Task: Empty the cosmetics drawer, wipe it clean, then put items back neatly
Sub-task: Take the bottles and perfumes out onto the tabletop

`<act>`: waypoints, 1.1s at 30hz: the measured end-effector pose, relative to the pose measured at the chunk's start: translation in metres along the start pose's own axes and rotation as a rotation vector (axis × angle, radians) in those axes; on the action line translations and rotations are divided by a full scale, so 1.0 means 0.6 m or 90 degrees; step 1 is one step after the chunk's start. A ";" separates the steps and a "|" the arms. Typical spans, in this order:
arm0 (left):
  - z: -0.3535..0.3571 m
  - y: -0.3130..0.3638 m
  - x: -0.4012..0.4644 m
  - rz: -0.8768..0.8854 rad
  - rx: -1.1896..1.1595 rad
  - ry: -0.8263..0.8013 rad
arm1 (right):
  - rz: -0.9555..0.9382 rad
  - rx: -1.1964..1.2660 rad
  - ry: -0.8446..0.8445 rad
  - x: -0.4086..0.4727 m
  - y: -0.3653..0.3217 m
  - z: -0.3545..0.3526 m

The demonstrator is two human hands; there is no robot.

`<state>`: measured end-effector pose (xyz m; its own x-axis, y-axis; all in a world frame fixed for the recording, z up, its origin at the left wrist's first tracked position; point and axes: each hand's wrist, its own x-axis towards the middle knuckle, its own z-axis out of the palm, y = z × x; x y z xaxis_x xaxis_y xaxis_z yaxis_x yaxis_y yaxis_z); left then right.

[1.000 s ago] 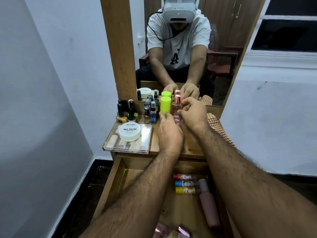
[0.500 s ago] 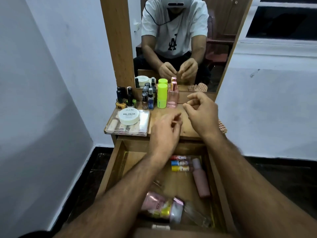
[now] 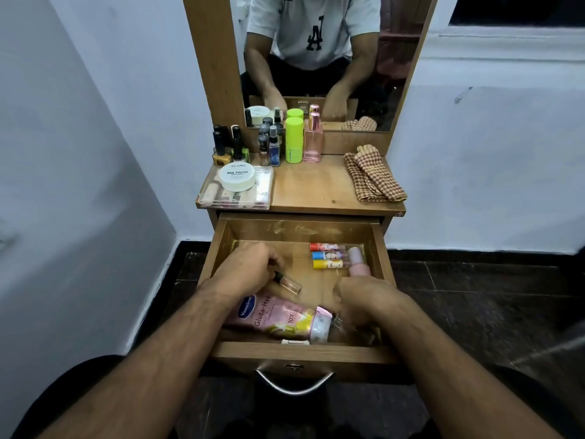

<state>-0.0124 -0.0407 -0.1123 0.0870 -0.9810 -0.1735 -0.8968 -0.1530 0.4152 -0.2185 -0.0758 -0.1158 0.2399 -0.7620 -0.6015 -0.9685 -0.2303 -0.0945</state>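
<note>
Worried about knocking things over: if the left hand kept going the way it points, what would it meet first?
Probably the small vial lying beside the left hand's fingertips; they look touching or nearly so, though depth is unclear.

Wooden dresser top and open drawer carrying the cosmetics, centre of the frame.

Along the back edge of the top, nail polish bottles, small spray bottles, a lime-green tube and a pink perfume bottle are standing upright; a clear case is lying at the front left corner with a white nail polish tub sitting on it, and a checked cloth is lying folded at the right. In the drawer below, three small tubes are lying side by side at the upper right beside a pink bottle, a small vial is lying at centre left, and a pink Vaseline tube is lying along the front.
</note>
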 end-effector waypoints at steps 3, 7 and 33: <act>0.006 -0.005 0.012 0.002 0.024 -0.052 | 0.055 -0.004 -0.061 0.006 -0.012 -0.005; 0.019 -0.009 0.017 0.006 0.047 -0.090 | 0.016 -0.111 -0.118 -0.001 -0.023 -0.005; 0.009 0.034 0.004 0.106 -0.461 -0.017 | -0.294 0.663 0.149 0.000 0.007 -0.057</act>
<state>-0.0326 -0.0458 -0.1090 -0.0441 -0.9963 -0.0739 -0.3855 -0.0513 0.9213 -0.2205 -0.0975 -0.0891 0.4849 -0.8539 -0.1890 -0.3463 0.0110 -0.9381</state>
